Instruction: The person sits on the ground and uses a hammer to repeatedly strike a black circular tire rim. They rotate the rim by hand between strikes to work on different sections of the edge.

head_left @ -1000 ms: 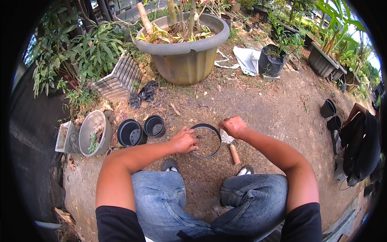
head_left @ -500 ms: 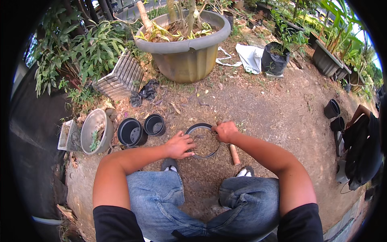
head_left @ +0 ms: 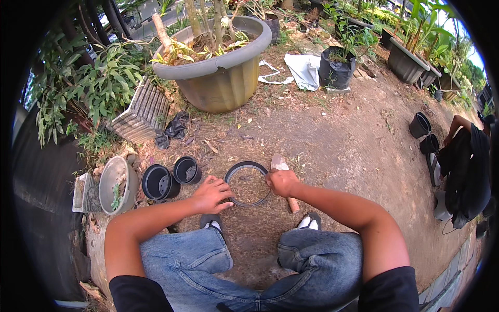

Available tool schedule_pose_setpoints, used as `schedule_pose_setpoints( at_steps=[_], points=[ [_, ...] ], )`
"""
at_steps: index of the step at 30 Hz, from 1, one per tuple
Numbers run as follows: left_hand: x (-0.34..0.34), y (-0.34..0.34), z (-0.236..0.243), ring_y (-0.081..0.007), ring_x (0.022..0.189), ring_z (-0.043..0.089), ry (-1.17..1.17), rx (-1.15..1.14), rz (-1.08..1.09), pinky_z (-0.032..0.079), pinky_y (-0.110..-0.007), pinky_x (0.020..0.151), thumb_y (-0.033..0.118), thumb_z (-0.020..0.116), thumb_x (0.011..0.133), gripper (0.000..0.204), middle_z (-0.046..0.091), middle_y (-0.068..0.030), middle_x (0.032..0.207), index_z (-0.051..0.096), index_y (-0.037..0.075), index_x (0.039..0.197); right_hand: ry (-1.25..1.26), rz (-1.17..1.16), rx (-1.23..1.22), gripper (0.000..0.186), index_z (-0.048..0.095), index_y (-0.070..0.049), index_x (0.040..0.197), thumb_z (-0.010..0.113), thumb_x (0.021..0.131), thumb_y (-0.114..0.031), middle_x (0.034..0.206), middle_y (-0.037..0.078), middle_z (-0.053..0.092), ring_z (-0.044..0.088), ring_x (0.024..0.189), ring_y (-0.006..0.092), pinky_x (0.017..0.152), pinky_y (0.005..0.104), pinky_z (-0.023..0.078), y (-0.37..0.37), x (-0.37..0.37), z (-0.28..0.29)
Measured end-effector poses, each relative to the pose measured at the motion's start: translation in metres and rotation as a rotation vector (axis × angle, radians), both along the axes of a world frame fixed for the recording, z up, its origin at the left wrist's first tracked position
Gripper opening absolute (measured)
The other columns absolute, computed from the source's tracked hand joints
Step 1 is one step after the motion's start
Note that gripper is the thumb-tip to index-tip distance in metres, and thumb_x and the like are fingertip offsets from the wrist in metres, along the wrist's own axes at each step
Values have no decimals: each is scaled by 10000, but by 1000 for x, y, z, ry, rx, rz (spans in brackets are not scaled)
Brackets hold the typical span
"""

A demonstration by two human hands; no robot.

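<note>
A thin black ring (head_left: 248,164) is in front of me, low over the soil; whether it rests on the ground is unclear. My right hand (head_left: 284,183) is closed at the ring's right edge, its fingertips gripping it. At the left edge, my left hand (head_left: 212,194) has its fingers stretched and spread, the tips at or just beside the ring. Under my right hand lies a hand tool with a flat, pale, blade-like end (head_left: 279,162) and a wooden handle (head_left: 294,205). My hand hides its middle.
Two black plastic pots (head_left: 160,182) and a grey basin (head_left: 119,185) stand at my left. A large planter (head_left: 218,86) is ahead, beside a white sheet (head_left: 304,72) and a black bagged plant (head_left: 337,67). Another person in black (head_left: 464,177) is at the right, near black pots (head_left: 420,125).
The view has shifted, moving the scene leftward. My left fingers no longer overlap the ring as much, and more of the tool's flat end shows above my right hand.
</note>
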State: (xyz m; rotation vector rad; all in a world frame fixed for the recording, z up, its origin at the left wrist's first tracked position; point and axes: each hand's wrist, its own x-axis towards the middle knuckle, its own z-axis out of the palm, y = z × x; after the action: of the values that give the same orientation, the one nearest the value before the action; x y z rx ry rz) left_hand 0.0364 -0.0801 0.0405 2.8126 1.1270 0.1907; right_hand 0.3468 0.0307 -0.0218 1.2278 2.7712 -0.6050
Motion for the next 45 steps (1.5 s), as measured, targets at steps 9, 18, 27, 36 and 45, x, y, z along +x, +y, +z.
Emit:
schedule_pose_setpoints(
  at_steps=[9, 18, 27, 36, 45],
  points=[
    [2, 44, 0, -329, 1143, 679, -159, -297, 869, 488, -510, 943, 431, 612, 999, 436, 720, -83, 1135, 651, 140, 1322, -133, 3, -40, 403, 697, -231, 1299, 691, 911, -339, 1275, 108, 672, 691, 1182, 311, 973, 492, 557, 7, -14, 19],
    [46, 58, -56, -446, 1151, 660, -356, -407, 1082, 497, -522, 973, 559, 470, 1056, 529, 731, -215, 1182, 647, 152, 1344, -147, -79, -66, 356, 713, -227, 1273, 648, 927, -279, 1238, 110, 723, 717, 1138, 306, 932, 470, 570, -4, -21, 16],
    [46, 52, -79, -449, 1140, 663, -525, -320, 1129, 494, -543, 959, 486, 521, 1049, 458, 715, -226, 1185, 651, 122, 1296, -57, -204, -56, 318, 737, -207, 1207, 594, 1001, -403, 1128, 149, 754, 707, 1120, 348, 951, 483, 564, 27, 11, 45],
    [34, 53, -103, -373, 996, 702, -728, -367, 1099, 514, -478, 890, 457, 516, 1081, 422, 723, -197, 1025, 637, 95, 1261, -6, 29, -47, 287, 746, -152, 1126, 646, 970, -371, 1177, 109, 734, 696, 1144, 323, 935, 498, 565, 4, -31, 50],
    [31, 57, -119, -146, 973, 591, -1209, -440, 868, 472, -329, 911, 313, 528, 1121, 293, 653, -79, 996, 621, 52, 1219, 124, 217, 94, 246, 726, -148, 1056, 714, 928, -357, 1068, 67, 748, 737, 985, 297, 800, 454, 602, -25, -97, -10]
  ],
)
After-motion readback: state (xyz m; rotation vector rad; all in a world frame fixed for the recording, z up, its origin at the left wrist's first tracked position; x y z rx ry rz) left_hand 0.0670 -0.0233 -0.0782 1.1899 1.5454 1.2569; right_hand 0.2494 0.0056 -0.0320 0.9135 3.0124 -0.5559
